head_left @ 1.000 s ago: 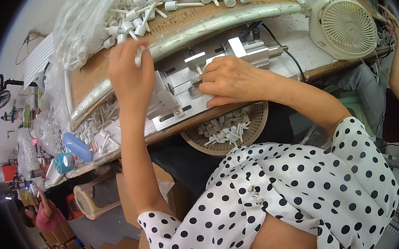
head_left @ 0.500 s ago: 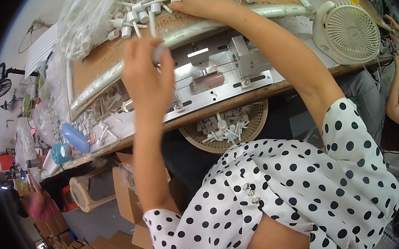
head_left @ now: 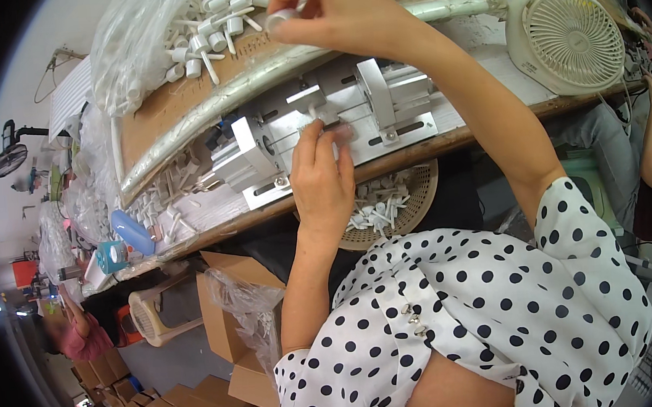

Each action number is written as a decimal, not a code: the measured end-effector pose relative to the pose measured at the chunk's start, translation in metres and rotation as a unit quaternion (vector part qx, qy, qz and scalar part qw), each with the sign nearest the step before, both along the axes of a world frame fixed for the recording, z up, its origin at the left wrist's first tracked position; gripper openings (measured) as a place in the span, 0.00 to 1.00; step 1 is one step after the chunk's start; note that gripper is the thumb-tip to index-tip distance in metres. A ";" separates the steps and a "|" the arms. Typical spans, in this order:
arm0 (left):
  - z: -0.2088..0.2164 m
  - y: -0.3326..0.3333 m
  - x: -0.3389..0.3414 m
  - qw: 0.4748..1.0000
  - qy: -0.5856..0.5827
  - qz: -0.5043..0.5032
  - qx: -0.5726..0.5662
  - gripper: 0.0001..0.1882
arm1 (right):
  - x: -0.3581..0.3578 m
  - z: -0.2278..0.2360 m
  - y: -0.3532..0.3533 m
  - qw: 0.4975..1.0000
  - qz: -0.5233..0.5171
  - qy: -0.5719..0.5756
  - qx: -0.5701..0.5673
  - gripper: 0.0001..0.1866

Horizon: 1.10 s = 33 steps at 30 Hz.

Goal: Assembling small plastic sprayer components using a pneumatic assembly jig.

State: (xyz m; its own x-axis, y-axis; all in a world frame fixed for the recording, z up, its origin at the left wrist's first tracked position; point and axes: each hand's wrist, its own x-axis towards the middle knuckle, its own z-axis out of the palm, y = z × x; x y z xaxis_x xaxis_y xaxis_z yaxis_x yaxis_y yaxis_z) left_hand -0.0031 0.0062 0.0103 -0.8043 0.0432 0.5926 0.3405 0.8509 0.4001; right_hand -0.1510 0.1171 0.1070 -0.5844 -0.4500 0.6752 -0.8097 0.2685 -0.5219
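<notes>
My left hand (head_left: 324, 177) is at the middle of a metal fixture (head_left: 404, 128), fingers closed around a white plastic part (head_left: 313, 113). Only a bit of that part shows above the fingertips. A pinkish block (head_left: 343, 133) lies beside my fingers, blurred and partly covered. My right hand (head_left: 342, 15) is raised over the near edge of the cardboard-lined tray (head_left: 155, 125) and pinches a white plastic cap piece (head_left: 281, 20). Behind it, a heap of white plastic pieces with round caps and stems (head_left: 213, 36) lies on the cardboard.
A white fan (head_left: 567, 39) stands on the bench at right. Below the bench edge, a beige basket (head_left: 425, 196) holds more white pieces. Loose pieces, a blue plastic piece (head_left: 132, 232) and a teal container (head_left: 112, 257) are at left. An open carton (head_left: 224, 319) stands below.
My left hand has moved right and down from beside the tray edge onto the fixture with its white part. My right hand has come back from the heap holding a cap piece.
</notes>
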 end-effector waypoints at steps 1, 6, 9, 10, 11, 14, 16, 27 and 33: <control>-0.001 0.001 -0.001 1.000 -0.001 0.002 -0.017 0.11 | 0.008 -0.001 0.009 1.000 0.001 0.001 -0.002 0.14; 0.024 -0.013 -0.005 0.993 -0.060 -0.072 -0.066 0.14 | 0.050 -0.008 0.047 0.987 0.090 -0.116 -0.059 0.12; 0.048 -0.054 -0.043 0.994 0.042 -0.086 -0.048 0.11 | 0.065 -0.025 0.051 0.992 0.110 -0.044 -0.036 0.11; 0.068 -0.061 -0.056 0.994 0.039 -0.066 -0.072 0.11 | 0.069 -0.031 0.053 0.991 0.129 0.007 -0.028 0.10; 0.083 -0.072 -0.073 0.986 0.082 -0.043 -0.138 0.13 | 0.075 -0.035 0.050 0.987 0.160 0.000 -0.013 0.11; 0.089 -0.123 -0.120 0.953 0.113 0.002 -0.282 0.14 | 0.081 -0.056 0.032 0.979 0.178 0.084 0.059 0.11; 0.082 -0.142 -0.138 0.915 0.094 0.026 -0.392 0.14 | 0.082 -0.064 0.027 0.975 0.169 0.104 0.097 0.11; 0.098 -0.116 -0.109 0.989 0.138 -0.051 -0.014 0.09 | 0.075 -0.082 0.010 0.968 0.105 0.167 0.153 0.04; 0.079 -0.082 -0.042 0.833 -0.124 -0.189 0.504 0.15 | 0.058 -0.050 0.014 0.961 0.187 0.032 0.202 0.12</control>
